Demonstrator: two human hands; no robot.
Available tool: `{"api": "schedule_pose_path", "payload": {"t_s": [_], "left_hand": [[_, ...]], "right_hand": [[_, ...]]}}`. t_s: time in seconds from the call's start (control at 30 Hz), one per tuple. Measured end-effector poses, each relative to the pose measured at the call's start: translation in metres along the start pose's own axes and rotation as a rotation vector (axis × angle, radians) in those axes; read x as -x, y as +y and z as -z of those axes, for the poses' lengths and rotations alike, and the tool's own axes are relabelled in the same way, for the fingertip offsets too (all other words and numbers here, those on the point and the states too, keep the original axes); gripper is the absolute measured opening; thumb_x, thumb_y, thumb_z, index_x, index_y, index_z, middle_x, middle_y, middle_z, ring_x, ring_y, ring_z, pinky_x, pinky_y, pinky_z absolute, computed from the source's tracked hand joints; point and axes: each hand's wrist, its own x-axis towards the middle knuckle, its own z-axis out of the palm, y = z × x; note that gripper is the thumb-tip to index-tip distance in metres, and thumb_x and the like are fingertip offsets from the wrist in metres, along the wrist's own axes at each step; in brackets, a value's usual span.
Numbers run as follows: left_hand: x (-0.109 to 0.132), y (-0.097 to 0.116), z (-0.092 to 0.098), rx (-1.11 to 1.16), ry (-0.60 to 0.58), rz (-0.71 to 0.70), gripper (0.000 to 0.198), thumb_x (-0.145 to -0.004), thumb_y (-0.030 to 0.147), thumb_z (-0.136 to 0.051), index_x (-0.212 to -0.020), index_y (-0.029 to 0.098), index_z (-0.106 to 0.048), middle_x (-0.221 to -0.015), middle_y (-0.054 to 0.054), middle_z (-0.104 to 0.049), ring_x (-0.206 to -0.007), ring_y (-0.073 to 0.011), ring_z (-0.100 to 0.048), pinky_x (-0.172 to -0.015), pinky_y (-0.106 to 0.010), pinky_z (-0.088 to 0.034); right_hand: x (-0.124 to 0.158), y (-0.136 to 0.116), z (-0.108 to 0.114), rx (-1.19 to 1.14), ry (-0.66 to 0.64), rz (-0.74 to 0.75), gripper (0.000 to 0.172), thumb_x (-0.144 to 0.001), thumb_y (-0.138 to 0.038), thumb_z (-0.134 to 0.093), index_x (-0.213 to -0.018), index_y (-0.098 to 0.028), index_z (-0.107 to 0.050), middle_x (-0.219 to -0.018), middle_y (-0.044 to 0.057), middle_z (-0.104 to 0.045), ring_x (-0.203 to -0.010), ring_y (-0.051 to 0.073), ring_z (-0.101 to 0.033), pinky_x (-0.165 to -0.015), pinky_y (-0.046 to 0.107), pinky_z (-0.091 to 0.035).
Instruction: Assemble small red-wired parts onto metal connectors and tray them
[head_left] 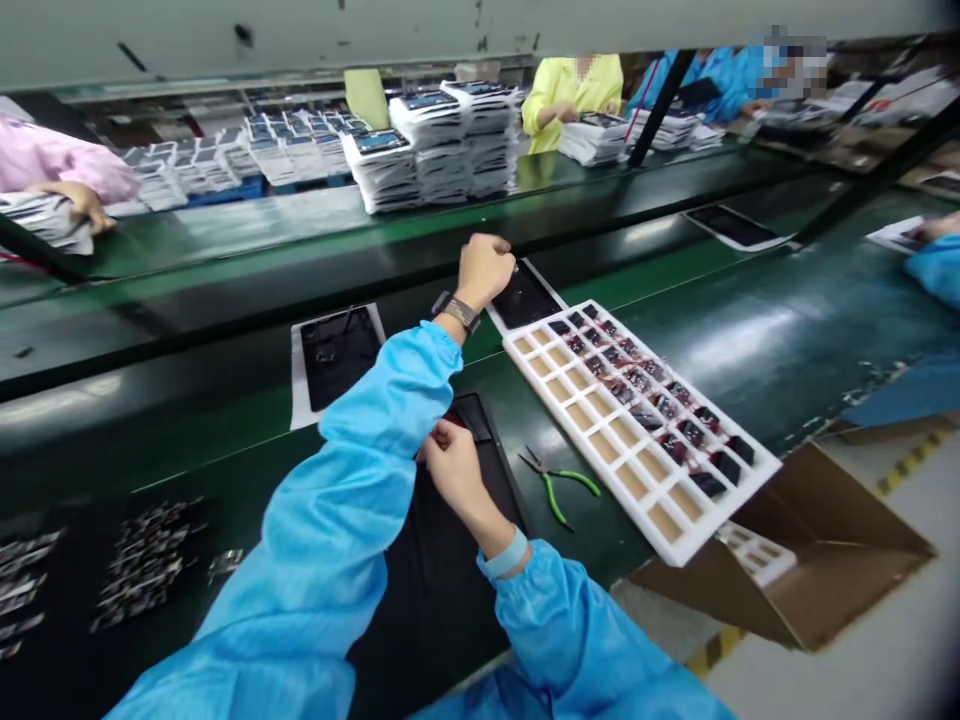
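Note:
My left hand [486,268] is stretched far across the bench, its fingers curled at the corner of a dark flat panel [520,297] on a white sheet. What those fingers hold, if anything, is hidden. Closer to me, my right hand [452,465] is pinched over a black tablet-like panel [491,460], partly behind my left sleeve; anything in the pinch is too small to make out. Green-handled pliers [556,484] lie open beside it. To the right, a white compartment tray [517,352] has small black parts with reddish wires in its right-hand cells.
Another dark panel [341,350] lies left of my forearm. Small metallic parts [150,560] are spread at lower left. A cardboard box [847,545] stands below the tray's edge. Across the line are stacked panels [442,150] and several co-workers, one in a yellow garment [544,95].

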Motion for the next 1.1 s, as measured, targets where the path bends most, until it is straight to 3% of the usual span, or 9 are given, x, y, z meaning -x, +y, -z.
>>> {"api": "schedule_pose_path", "payload": {"t_s": [0.13, 0.23, 0.37, 0.5, 0.6, 0.67, 0.77, 0.93, 1.1], "left_hand": [[0.002, -0.032, -0.035, -0.014, -0.263, 0.075, 0.014, -0.078, 0.011, -0.07, -0.088, 0.011, -0.079, -0.091, -0.013, -0.078, -0.095, -0.0258, -0.072, -0.089, -0.033, -0.052], [0.019, -0.061, -0.028, -0.059, -0.338, 0.098, 0.006, -0.068, 0.009, -0.079, -0.07, 0.013, -0.076, -0.075, -0.011, -0.076, -0.081, -0.0242, -0.072, -0.083, -0.032, -0.052], [0.043, -0.08, 0.022, -0.089, -0.371, 0.135, 0.003, -0.074, 0.008, -0.08, -0.075, 0.011, -0.078, -0.068, -0.006, -0.074, -0.068, -0.0158, -0.066, -0.08, -0.028, -0.05], [0.088, -0.077, 0.11, -0.11, -0.301, 0.141, 0.014, -0.088, 0.011, -0.071, -0.098, 0.007, -0.079, -0.08, -0.004, -0.078, -0.077, -0.0119, -0.063, -0.09, -0.027, -0.049], [0.153, -0.07, 0.183, -0.116, -0.198, 0.144, 0.021, -0.093, 0.022, -0.071, -0.109, 0.011, -0.078, -0.102, -0.005, -0.08, -0.09, -0.0163, -0.068, -0.098, -0.033, -0.051], [0.215, -0.068, 0.223, -0.105, -0.069, 0.165, 0.026, -0.092, 0.031, -0.072, -0.111, 0.015, -0.079, -0.099, -0.005, -0.081, -0.09, -0.0205, -0.07, -0.095, -0.039, -0.055], [0.32, -0.078, 0.258, -0.031, 0.155, 0.294, 0.036, -0.091, 0.045, -0.073, -0.113, 0.017, -0.079, -0.101, -0.006, -0.081, -0.093, -0.0234, -0.074, -0.096, -0.041, -0.056], [0.465, -0.114, 0.256, -0.079, 0.349, 0.624, 0.035, -0.088, 0.046, -0.071, -0.107, 0.018, -0.078, -0.103, -0.008, -0.081, -0.096, -0.0262, -0.076, -0.095, -0.038, -0.058], [0.524, -0.13, 0.244, -0.268, 0.434, 0.654, 0.033, -0.093, 0.038, -0.061, -0.113, 0.014, -0.074, -0.11, -0.011, -0.078, -0.097, -0.0247, -0.074, -0.09, -0.036, -0.058]], "right_hand": [[-0.001, -0.001, 0.004, -0.069, -0.008, 0.009, 0.009, -0.078, -0.027, -0.068, -0.071, -0.023, -0.064, -0.072, 0.003, -0.07, -0.07, 0.023, -0.065, -0.064, 0.034, -0.05], [0.0, -0.003, 0.004, -0.035, 0.0, -0.028, 0.009, -0.078, -0.026, -0.067, -0.07, -0.023, -0.064, -0.066, 0.001, -0.067, -0.063, 0.021, -0.062, -0.061, 0.033, -0.048], [0.002, -0.009, 0.003, 0.038, -0.023, -0.022, 0.01, -0.081, -0.028, -0.065, -0.074, -0.022, -0.067, -0.063, 0.0, -0.064, -0.061, 0.018, -0.06, -0.062, 0.031, -0.048], [0.0, -0.022, 0.017, 0.093, 0.053, 0.127, 0.017, -0.087, -0.036, -0.065, -0.082, -0.019, -0.068, -0.071, 0.002, -0.067, -0.068, 0.017, -0.062, -0.069, 0.03, -0.05], [-0.009, -0.032, 0.041, 0.19, 0.179, 0.296, 0.02, -0.089, -0.037, -0.066, -0.097, -0.019, -0.07, -0.082, 0.004, -0.069, -0.074, 0.018, -0.062, -0.074, 0.032, -0.05], [-0.015, -0.035, 0.058, 0.315, 0.201, 0.391, 0.019, -0.088, -0.033, -0.066, -0.101, -0.019, -0.07, -0.082, 0.004, -0.07, -0.073, 0.019, -0.06, -0.073, 0.034, -0.05], [-0.024, -0.032, 0.07, 0.525, 0.131, 0.493, 0.016, -0.087, -0.025, -0.065, -0.1, -0.02, -0.072, -0.086, 0.005, -0.071, -0.078, 0.022, -0.06, -0.076, 0.037, -0.049], [-0.038, -0.014, 0.049, 0.912, -0.096, 0.618, 0.021, -0.082, -0.017, -0.068, -0.103, -0.023, -0.072, -0.099, 0.008, -0.07, -0.098, 0.029, -0.058, -0.091, 0.045, -0.049], [-0.059, 0.004, 0.027, 1.119, -0.066, 0.669, 0.012, -0.084, -0.027, -0.073, -0.094, -0.021, -0.069, -0.095, 0.011, -0.064, -0.095, 0.031, -0.052, -0.091, 0.048, -0.045]]}}
